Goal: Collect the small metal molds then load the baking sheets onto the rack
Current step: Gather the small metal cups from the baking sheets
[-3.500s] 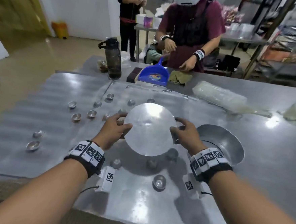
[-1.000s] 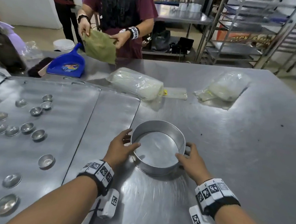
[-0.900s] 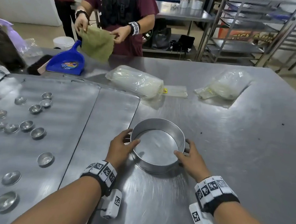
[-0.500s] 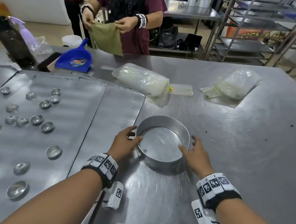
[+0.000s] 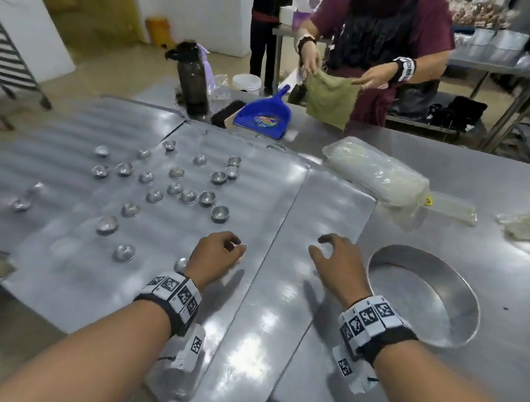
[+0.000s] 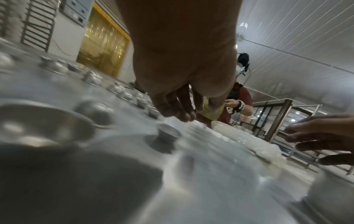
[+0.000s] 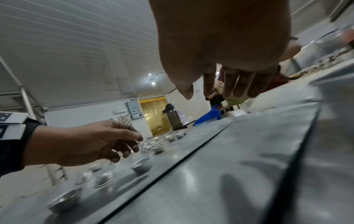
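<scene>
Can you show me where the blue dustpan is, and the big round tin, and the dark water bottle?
blue dustpan (image 5: 265, 116): head view, on its scoop.
round tin (image 5: 458, 286): head view, on its inner wall.
water bottle (image 5: 193, 79): head view, on its dark body.

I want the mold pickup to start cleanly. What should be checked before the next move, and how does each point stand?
1. Left hand free: ok, holds nothing.
2. Right hand free: ok, holds nothing.
3. Small mold just beyond the left fingertips: ok, upright, untouched.
4. Round pan ready as a container: ok, beside the right hand.
5. Molds gathered: not ok, scattered over the baking sheets.
6. Rack space: cannot tell.
</scene>
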Demonstrator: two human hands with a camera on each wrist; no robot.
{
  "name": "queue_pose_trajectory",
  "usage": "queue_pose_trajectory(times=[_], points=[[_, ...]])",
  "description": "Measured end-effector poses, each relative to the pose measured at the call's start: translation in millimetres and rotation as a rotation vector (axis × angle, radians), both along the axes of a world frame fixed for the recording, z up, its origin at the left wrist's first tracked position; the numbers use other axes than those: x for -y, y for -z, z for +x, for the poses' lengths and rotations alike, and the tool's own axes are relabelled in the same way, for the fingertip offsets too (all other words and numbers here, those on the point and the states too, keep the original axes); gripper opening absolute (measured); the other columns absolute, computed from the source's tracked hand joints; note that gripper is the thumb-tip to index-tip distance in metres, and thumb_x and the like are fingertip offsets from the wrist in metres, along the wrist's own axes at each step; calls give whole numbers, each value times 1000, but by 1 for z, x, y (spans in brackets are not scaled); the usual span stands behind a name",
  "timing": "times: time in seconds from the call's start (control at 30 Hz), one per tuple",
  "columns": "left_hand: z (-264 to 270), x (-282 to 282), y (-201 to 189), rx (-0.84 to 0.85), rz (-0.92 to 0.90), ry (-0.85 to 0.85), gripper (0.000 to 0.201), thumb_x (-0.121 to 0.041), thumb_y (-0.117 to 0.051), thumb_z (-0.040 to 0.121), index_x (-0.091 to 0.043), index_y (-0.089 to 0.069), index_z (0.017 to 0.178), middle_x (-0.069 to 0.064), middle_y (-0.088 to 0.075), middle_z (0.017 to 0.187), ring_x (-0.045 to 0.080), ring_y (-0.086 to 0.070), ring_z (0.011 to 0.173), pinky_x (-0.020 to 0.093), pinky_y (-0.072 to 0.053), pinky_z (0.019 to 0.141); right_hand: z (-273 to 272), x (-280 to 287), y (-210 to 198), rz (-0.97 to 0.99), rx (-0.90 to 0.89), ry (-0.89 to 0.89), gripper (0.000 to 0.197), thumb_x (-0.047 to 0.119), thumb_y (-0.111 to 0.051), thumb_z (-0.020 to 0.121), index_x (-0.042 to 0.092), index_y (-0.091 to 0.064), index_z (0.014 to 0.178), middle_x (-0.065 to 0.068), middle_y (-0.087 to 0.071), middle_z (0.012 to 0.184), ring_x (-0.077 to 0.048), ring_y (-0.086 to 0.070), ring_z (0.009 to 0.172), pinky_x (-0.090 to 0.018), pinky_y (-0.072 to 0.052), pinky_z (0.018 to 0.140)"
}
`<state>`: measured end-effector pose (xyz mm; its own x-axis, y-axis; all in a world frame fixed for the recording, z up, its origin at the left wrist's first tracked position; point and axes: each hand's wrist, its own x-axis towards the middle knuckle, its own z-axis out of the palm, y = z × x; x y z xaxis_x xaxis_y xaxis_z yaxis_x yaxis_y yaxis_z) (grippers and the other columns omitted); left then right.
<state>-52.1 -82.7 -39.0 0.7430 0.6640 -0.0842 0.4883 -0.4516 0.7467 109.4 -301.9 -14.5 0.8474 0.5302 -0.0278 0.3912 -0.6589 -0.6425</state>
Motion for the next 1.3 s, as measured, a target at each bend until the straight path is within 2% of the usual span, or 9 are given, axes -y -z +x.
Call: queue_pose_trajectory(times=[0.17,0.27,0.33,0.4,0.5,0.6,0.87,1.03,1.3], points=[[-62,-69,7,-105,52,-82,26,-37,-71,89,-24,-71,111,-5,-70,101,16,-66,94,34,-54,88,-49,-84,20,-63,-70,-158,42,46,-61,91,27,-58,128,-3,-56,134,-23,-48,125,-36,-41,97],[-85,-93,9,-162,-69,-16,34,-32,-74,86,-24,-68,118,-4,-65,111,12,-63,96,20,-50,77,-70,-116,32,-111,-111,-213,54,46,-63,88,28,-51,138,-4,-53,139,-23,-51,126,-38,-45,100],[-93,-103,13,-188,-103,91,46,-41,-77,79,-26,-68,122,-8,-63,110,4,-61,94,15,-46,73,-79,-131,38,-145,-127,-234,63,47,-66,87,28,-46,144,-4,-50,144,-23,-51,129,-40,-45,103],[-96,-110,18,-227,-16,206,62,-59,-71,69,-31,-68,124,-15,-60,106,1,-58,94,21,-47,82,-85,-143,45,-173,-136,-244,71,49,-69,84,29,-43,147,-1,-48,146,-22,-50,130,-40,-44,105],[-94,-113,20,-263,61,321,53,-52,-67,75,-30,-68,123,-16,-57,110,7,-58,99,32,-51,92,-93,-153,52,-180,-144,-225,71,44,-71,84,28,-43,147,-1,-51,145,-23,-50,129,-39,-45,105],[-89,-119,21,-236,83,369,45,-49,-67,80,-26,-67,118,-12,-59,115,12,-59,101,34,-51,91,-98,-157,56,-194,-124,-206,68,39,-70,84,27,-45,146,-1,-55,141,-25,-52,126,-40,-46,101],[-83,-135,22,-113,-89,300,31,-49,-72,86,-27,-70,108,-8,-72,101,6,-68,93,36,-57,89,-107,-157,58,-195,-137,-117,68,39,-68,81,28,-47,145,-1,-57,138,-25,-52,125,-39,-46,101],[-85,-136,16,-118,11,380,38,-41,-63,96,-28,-64,132,-6,-65,118,12,-64,103,34,-52,95,-112,-159,56,-212,-120,-114,65,38,-69,82,26,-49,143,-2,-58,137,-27,-53,122,-40,-46,100],[-83,-136,21,-254,157,462,39,-33,-70,89,-30,-64,127,-3,-56,119,22,-60,105,33,-48,93,-117,-158,57,-196,-133,-89,50,39,-71,74,27,-58,121,4,-65,112,-22,-58,103,-38,-50,86]])
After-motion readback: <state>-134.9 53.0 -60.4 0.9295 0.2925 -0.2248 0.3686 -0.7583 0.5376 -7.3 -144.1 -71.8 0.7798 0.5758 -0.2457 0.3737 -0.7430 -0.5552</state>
